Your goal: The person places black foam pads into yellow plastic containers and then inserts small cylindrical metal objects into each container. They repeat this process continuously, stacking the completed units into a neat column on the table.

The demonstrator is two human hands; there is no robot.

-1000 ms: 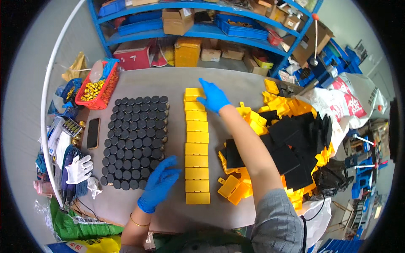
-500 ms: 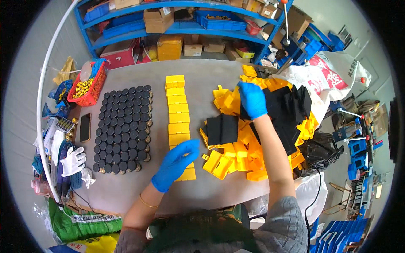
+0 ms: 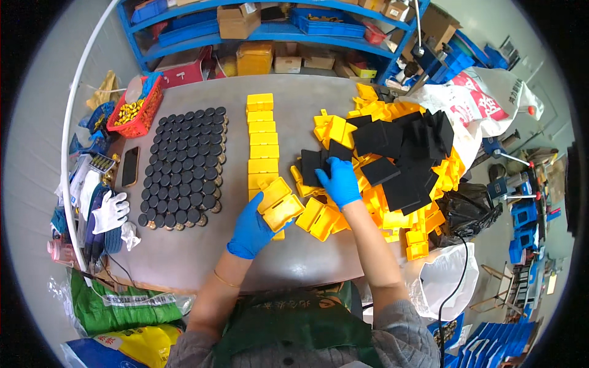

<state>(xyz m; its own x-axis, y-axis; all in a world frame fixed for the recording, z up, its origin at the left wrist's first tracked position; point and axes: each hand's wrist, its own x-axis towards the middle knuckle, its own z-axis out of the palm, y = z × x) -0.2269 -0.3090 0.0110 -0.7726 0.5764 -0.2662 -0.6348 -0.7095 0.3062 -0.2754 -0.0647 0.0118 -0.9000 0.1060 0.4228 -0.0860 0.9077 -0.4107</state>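
left hand (image 3: 250, 228) grasping open yellow case (image 3: 279, 204) | right hand (image 3: 338, 181) clenched on black foam pad (image 3: 313, 168) at two o'clock | we seat pad flat

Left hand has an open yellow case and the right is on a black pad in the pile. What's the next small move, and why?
Probably lift the black foam pad under the right hand and carry it over to the open yellow case held by the left hand. The case looks empty, and the finished yellow row lies just beyond it.
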